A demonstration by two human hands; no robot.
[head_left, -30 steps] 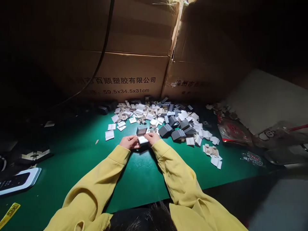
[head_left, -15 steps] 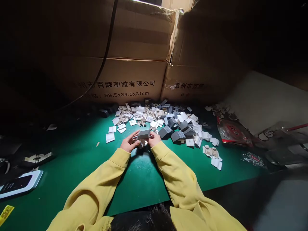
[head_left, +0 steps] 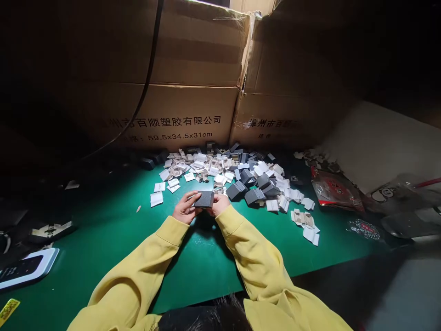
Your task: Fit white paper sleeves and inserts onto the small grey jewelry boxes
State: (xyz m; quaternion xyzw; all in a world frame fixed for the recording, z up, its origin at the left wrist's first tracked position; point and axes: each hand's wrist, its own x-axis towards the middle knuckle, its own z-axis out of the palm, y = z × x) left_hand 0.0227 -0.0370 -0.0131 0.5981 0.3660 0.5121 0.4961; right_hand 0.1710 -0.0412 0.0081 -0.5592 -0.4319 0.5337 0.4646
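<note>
In the head view, one yellow strip (head_left: 8,310) lies near left on the green table (head_left: 193,266), with one white-edged device (head_left: 27,269) just beyond it. Your two yellow sleeves (head_left: 127,269) reach in from the near edge. Between your two hands, near the middle, is one box (head_left: 204,199), dark side toward you. A second ago its lid stood up and a white inside showed; now that is covered, so the lid looks closed or nearly so, by my judgement. Your left hand (head_left: 186,208) is closed round the left end, fingers over the top; your right hand (head_left: 219,205) curls in against the right end, its fingertips hidden, both closed to the box's width. Farther left lie four loose slips (head_left: 156,199). Right of them, about four dark boxes (head_left: 255,196) front a heap of white pieces (head_left: 206,163) too jumbled to count. One red packet (head_left: 335,187) sits far right. Behind everything stand two carton faces (head_left: 186,101), one cable (head_left: 146,87) hanging across the left one.
</note>
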